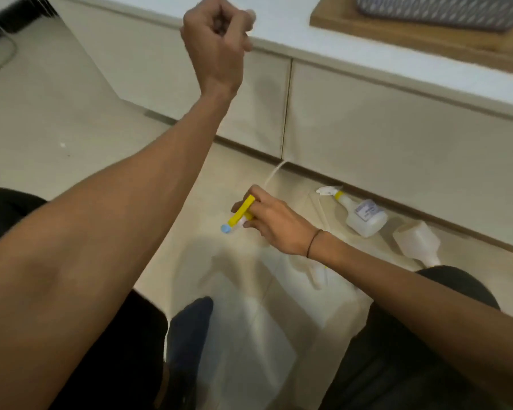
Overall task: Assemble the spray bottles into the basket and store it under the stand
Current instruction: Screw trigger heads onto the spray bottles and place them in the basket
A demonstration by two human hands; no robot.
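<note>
Right hand grasping yellow sprayer head, left hand clenched, raised before cabinet, assembled spray bottle lying beside cabinet base, basket above on counter

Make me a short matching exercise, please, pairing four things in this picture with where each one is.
Things:
1. spray head
2. labelled bottle
3. basket
4. left hand

Places:
A. on the wooden board, top right
B. in the right hand
C. raised in front of the counter edge
D. lying on the floor by the cabinet base

Pairs: 1-B, 2-D, 3-A, 4-C
</note>
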